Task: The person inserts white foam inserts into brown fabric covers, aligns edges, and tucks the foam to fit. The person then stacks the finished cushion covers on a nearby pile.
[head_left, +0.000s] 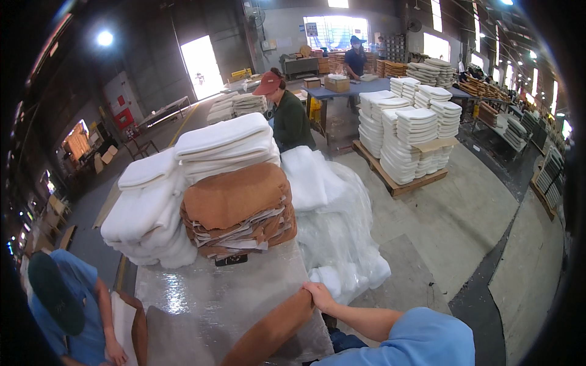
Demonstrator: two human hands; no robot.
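Concrete floor is surrounding a glossy worktop, where a brown sheet, probably light, soft and best held by its end, is lying along the right edge, the right hand pinching that end, fingers together, left hand not showing.

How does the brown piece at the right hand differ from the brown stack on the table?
The brown piece is long and narrow; the brown stack is a bulky pile with ragged layers showing. The right hand holds the brown piece's end; no visible hand touches the brown stack. Both are a similar brown.
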